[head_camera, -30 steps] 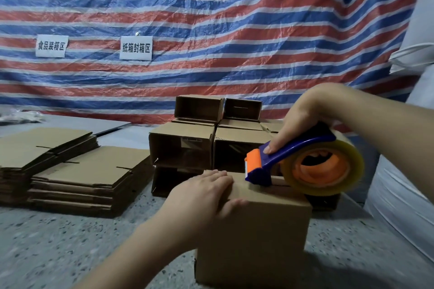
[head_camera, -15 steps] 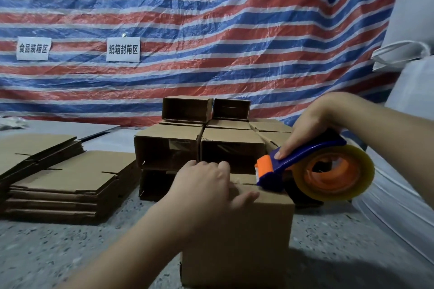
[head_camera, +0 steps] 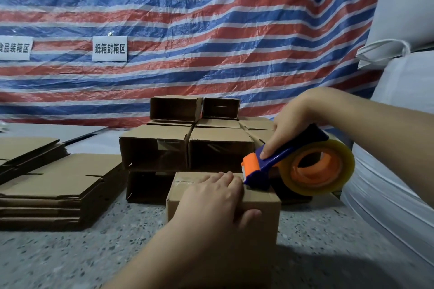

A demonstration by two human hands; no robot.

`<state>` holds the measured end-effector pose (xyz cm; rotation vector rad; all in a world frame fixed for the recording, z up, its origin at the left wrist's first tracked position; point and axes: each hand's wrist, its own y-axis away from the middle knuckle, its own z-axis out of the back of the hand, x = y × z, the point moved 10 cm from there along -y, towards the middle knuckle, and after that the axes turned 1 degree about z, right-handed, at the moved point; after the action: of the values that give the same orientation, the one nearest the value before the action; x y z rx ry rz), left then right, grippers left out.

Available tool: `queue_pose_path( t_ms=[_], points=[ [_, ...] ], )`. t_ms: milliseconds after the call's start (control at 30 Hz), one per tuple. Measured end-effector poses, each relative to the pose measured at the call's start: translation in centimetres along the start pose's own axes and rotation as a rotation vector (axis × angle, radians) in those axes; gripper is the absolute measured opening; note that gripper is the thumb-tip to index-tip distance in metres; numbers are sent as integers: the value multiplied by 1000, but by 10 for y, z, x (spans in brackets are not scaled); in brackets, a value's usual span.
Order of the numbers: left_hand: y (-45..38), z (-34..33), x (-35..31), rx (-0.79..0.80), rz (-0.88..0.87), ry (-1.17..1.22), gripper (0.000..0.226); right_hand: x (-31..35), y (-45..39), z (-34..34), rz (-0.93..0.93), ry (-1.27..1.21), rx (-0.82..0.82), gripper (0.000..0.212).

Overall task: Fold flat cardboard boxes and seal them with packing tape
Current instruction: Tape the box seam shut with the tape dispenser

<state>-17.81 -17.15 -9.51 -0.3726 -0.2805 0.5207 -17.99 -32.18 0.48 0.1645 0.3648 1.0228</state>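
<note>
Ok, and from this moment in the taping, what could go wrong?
1. The left hand lies on the box top with fingertips right at the tape dispenser's serrated cutter; a slip could nick them.
2. The right hand grips the dispenser near the box's right edge, so the tape could possibly end short or crooked over the seam.
3. The box stands free on the floor; a hard pull could shift it.

Matt brown cardboard box point(head_camera: 258, 213), glossy clear tape roll point(head_camera: 333, 169) on plastic dispenser point(head_camera: 260, 169), speckled rough stone floor point(head_camera: 94, 253), crinkly striped plastic sheet point(head_camera: 211, 30).
</note>
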Motion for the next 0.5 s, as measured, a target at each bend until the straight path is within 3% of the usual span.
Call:
queue_pose_path(
  t_ms=[200,500],
  points=[
    [1,3,-1,-41,-2,14,78,7,1,5,126,-39,-174,63],
    [1,2,2,-52,4,29,77,-6,1,1,225,-155,-156,92]
  ],
)
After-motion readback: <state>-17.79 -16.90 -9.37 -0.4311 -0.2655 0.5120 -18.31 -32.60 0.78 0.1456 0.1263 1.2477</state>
